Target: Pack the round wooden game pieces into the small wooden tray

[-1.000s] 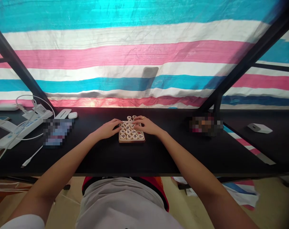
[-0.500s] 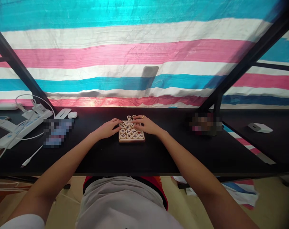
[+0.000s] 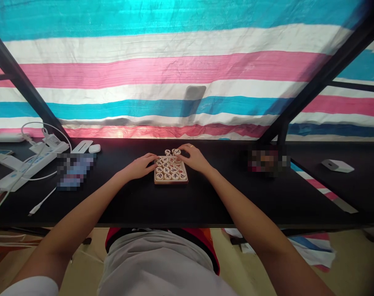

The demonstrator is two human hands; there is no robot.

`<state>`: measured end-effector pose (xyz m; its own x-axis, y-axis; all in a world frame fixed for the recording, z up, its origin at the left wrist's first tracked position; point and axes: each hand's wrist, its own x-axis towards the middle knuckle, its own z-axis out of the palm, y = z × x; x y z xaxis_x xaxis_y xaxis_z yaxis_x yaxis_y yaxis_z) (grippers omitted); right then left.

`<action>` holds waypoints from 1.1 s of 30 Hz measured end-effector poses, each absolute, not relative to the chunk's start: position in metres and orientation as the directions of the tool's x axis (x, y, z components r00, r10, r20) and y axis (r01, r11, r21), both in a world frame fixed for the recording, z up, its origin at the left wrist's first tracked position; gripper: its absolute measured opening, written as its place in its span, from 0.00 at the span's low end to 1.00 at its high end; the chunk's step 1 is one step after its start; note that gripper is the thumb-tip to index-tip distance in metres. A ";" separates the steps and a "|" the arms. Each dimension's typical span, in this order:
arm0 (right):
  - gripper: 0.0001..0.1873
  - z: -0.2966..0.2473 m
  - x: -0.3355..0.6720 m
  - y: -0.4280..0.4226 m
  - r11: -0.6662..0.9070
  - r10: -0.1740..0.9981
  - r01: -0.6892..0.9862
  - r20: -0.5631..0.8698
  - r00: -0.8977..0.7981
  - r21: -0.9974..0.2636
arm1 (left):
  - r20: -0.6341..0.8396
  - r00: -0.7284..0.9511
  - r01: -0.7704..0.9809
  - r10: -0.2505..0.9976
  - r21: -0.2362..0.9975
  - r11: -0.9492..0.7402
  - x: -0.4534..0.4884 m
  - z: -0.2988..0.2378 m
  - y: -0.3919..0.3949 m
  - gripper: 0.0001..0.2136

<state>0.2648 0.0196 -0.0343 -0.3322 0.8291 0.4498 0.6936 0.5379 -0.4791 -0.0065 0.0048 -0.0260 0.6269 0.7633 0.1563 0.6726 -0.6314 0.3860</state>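
A shallow, light-coloured box [image 3: 171, 182] holds rows of round Chinese chess pieces [image 3: 167, 170], with black characters on most and red on some. My left hand [image 3: 140, 166] grips the box's left side, thumb and fingers at its edge. At the far right corner, my right hand [image 3: 195, 159] has its thumb and fingertips closed around a Chinese chess piece [image 3: 176, 152]. Just left of that one, another loose piece [image 3: 167, 152] sits behind the box's far edge. My right fingers partly cover the pieces in that corner.
On the black table [image 3: 181, 207] at left are a white power strip [image 3: 33, 164] with cables, a blurred phone-like item [image 3: 76, 170] and a small white case [image 3: 95, 149]. A blurred object [image 3: 264, 160] lies at right, and a white charger [image 3: 338, 165] is farther right.
My right hand has moved back from over the box to its far right corner, uncovering red pieces, and its fingers now close on a piece. My left hand stays at the box.
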 end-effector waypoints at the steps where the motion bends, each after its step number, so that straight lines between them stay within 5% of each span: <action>1: 0.15 -0.034 0.267 0.021 0.482 0.852 0.733 0.452 -0.265 -0.480 | 0.155 0.627 0.673 0.763 0.386 -0.631 -0.007 -0.026 0.005 0.22; 7: 0.15 -0.042 0.286 0.033 0.252 0.956 0.893 0.241 -0.170 -0.372 | 0.157 0.630 0.671 0.761 0.384 -0.635 -0.007 -0.026 0.005 0.22; 17: 0.18 -0.049 0.274 0.034 0.502 0.863 0.813 0.234 -0.448 -0.295 | 0.158 0.631 0.667 0.760 0.390 -0.635 -0.007 -0.026 0.005 0.22; 26: 0.13 -0.040 0.271 0.025 0.535 0.840 0.708 0.384 -0.384 -0.461 | 0.154 0.632 0.671 0.759 0.380 -0.636 -0.006 -0.026 0.005 0.22; 33: 0.16 -0.040 0.263 0.017 0.605 0.794 0.626 0.318 -0.518 -0.491 | 0.180 0.633 0.658 0.753 0.386 -0.646 -0.007 -0.028 0.006 0.22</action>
